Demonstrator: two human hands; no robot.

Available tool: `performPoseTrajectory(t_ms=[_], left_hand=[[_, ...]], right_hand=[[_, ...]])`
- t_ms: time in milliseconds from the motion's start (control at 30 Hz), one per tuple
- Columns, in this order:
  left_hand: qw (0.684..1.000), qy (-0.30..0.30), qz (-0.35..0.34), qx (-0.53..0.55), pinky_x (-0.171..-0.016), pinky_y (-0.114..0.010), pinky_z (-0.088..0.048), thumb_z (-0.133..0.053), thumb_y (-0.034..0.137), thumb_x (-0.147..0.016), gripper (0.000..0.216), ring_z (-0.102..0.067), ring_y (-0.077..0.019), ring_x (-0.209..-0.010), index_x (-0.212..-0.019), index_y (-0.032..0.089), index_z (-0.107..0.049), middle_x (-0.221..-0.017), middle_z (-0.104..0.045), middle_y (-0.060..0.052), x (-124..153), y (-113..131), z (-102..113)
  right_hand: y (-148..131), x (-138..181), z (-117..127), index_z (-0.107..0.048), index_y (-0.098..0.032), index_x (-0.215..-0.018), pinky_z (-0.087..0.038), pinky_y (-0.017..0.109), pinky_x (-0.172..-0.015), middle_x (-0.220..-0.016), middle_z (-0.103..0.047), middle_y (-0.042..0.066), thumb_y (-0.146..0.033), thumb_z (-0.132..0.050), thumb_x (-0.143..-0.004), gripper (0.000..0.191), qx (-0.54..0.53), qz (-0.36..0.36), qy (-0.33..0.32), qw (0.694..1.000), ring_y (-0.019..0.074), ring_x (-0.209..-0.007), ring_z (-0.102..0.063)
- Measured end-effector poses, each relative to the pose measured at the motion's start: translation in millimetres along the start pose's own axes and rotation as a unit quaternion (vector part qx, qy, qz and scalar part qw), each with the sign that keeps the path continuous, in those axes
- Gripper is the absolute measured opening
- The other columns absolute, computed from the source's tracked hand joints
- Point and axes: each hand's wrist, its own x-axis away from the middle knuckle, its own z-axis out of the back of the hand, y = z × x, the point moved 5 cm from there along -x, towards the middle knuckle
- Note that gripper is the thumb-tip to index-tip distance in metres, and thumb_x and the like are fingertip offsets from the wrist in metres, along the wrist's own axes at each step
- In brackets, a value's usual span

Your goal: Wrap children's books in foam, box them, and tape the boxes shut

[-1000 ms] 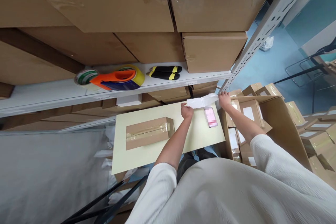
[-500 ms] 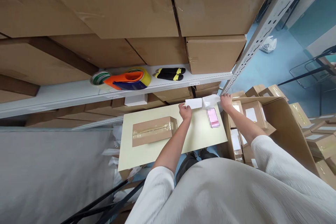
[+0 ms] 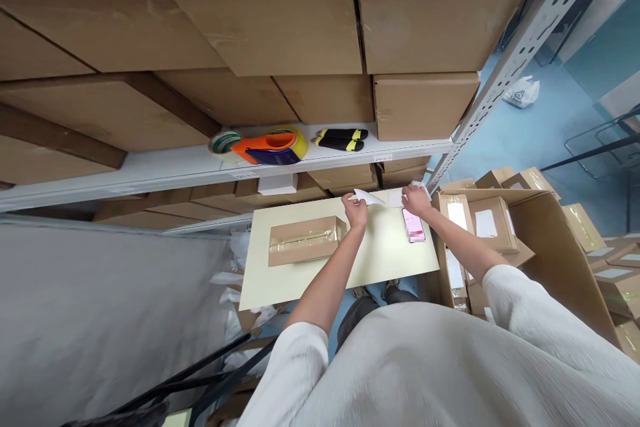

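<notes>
Left hand (image 3: 356, 211) is closed in a pinch on one end of a white paper sheet (image 3: 369, 197); right hand (image 3: 416, 199) grips the other end, fingers curled. The sheet hangs just above the far edge of the worktop (image 3: 310, 277), beyond the taped box (image 3: 306, 240) and to its right.

Risks, as judged: the sheet is thin and held between two pinches, so uneven pull could tear or crease it. The pink phone (image 3: 414, 225) lies right of the taped box, near the worktop's right edge and just under the right wrist; a sweep of that forearm could push it off into the open carton (image 3: 550, 240).

Count: one paper sheet, one taped box, one phone, one worktop. On the shelf (image 3: 150, 173) beyond the taped box: one orange tape dispenser (image 3: 267, 147), one loose tape roll (image 3: 225, 143), two black-and-yellow pieces (image 3: 343, 139), exact kind unclear.
</notes>
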Motion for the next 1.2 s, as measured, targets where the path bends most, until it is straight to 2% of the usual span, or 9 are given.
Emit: performPoseTrajectory(t_ms=[100,233,400,500,633,833,933,1033,1200], left_hand=[[0.999,-0.001,0.004,0.044,-0.083,-0.03,-0.058,-0.065,0.017,-0.09,0.051,-0.075,-0.015,-0.084,-0.137,0.028,-0.048,-0.105,-0.069,0.0,1,1,16],[0.992,0.004,0.012,0.127,-0.081,-0.03,-0.061,-0.059,0.014,-0.092,0.044,-0.075,-0.0145,-0.082,-0.133,0.025,-0.048,-0.104,-0.068,-0.002,3,2,44],[0.985,-0.001,0.024,0.168,-0.083,-0.032,-0.061,-0.058,0.014,-0.089,0.047,-0.074,-0.0153,-0.081,-0.133,0.025,-0.046,-0.1,-0.067,-0.001,4,-1,84],[0.988,0.036,-0.003,0.149,-0.089,-0.031,-0.059,-0.061,0.016,-0.088,0.051,-0.073,-0.0164,-0.098,-0.136,0.026,-0.045,-0.123,-0.067,-0.007,5,-2,118],[0.982,0.072,-0.079,0.158,-0.104,-0.033,-0.054,-0.063,0.009,-0.082,0.059,-0.064,-0.0205,-0.129,-0.136,0.028,-0.047,-0.148,-0.059,-0.011,5,-1,171],[0.985,0.008,-0.108,0.136,-0.103,-0.034,-0.054,-0.052,0.01,-0.091,0.047,-0.071,-0.0182,-0.114,-0.134,0.028,-0.048,-0.118,-0.074,-0.005,-1,-16,234],[0.988,-0.032,-0.096,0.113,-0.102,-0.033,-0.054,-0.052,0.014,-0.095,0.037,-0.072,-0.0178,-0.112,-0.129,0.027,-0.051,-0.112,-0.075,-0.004,-6,-29,254],[0.987,-0.064,-0.09,0.117,-0.095,-0.032,-0.055,-0.06,0.014,-0.09,0.042,-0.073,-0.0183,-0.106,-0.13,0.026,-0.051,-0.11,-0.074,-0.004,-10,-40,267],[0.985,-0.06,-0.084,0.142,-0.088,-0.03,-0.056,-0.066,0.02,-0.09,0.038,-0.072,-0.0175,-0.097,-0.125,0.025,-0.054,-0.105,-0.072,-0.003,-18,-52,284]], right_hand=[[-39,-4,-14,-0.068,-0.02,-0.128,-0.043,0.042,-0.102,-0.125,-0.07,0.014,-0.038,-0.068,-0.1,0.033,-0.099,0.078,0.002,0.992,0.0323,-0.12,-0.062],[-77,-8,-27,-0.065,-0.023,-0.133,-0.045,0.043,-0.103,-0.13,-0.066,0.012,-0.041,-0.082,-0.089,0.051,-0.154,0.106,0.026,0.982,0.0326,-0.122,-0.06],[-120,-10,-24,-0.069,-0.022,-0.115,-0.047,0.039,-0.097,-0.12,-0.067,0.01,-0.027,-0.066,-0.096,0.019,-0.196,0.143,0.042,0.969,0.0266,-0.108,-0.062],[-147,-10,-14,-0.068,-0.022,-0.1,-0.048,0.037,-0.094,-0.109,-0.067,0.008,-0.025,-0.057,-0.098,0.012,-0.239,0.155,0.066,0.956,0.0239,-0.101,-0.063],[-183,-7,-6,-0.065,-0.023,-0.091,-0.051,0.036,-0.089,-0.103,-0.067,0.006,-0.03,-0.061,-0.09,0.009,-0.344,0.124,0.083,0.927,0.0214,-0.094,-0.063],[-235,6,-4,-0.061,-0.024,-0.09,-0.053,0.036,-0.085,-0.093,-0.068,0.003,-0.042,-0.065,-0.083,0.02,-0.465,0.061,0.088,0.879,0.0205,-0.086,-0.063],[-257,13,-8,-0.059,-0.024,-0.089,-0.052,0.034,-0.079,-0.083,-0.064,0.0,-0.044,-0.066,-0.08,0.023,-0.498,0.029,0.083,0.863,0.0193,-0.08,-0.06],[-275,22,-13,-0.059,-0.024,-0.089,-0.051,0.032,-0.075,-0.079,-0.062,-0.001,-0.044,-0.067,-0.078,0.024,-0.51,0.014,0.076,0.856,0.0182,-0.077,-0.058],[-293,35,-19,-0.057,-0.025,-0.088,-0.046,0.03,-0.07,-0.073,-0.055,-0.006,-0.043,-0.067,-0.075,0.025,-0.506,-0.012,0.086,0.858,0.015,-0.069,-0.052]])
